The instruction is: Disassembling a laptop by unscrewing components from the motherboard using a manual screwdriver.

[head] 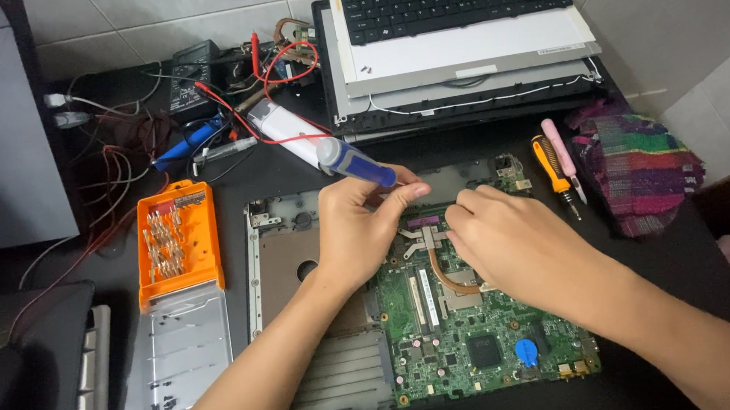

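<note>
Green motherboard (468, 326), one; two hands: left hand (358, 227), right hand (513, 237).

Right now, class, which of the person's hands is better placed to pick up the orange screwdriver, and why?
The right hand. It rests on the green motherboard nearest the orange screwdriver, which lies just beyond it, and it appears to hold no tool. The left hand is farther off and grips a blue-and-grey screwdriver.

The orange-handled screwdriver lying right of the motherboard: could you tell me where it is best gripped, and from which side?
Probably grip the orange-handled screwdriver on its thick ribbed handle, coming from above. It lies flat, tip towards the person; the pink tool lies close on its right, so the left side looks freer.
</note>
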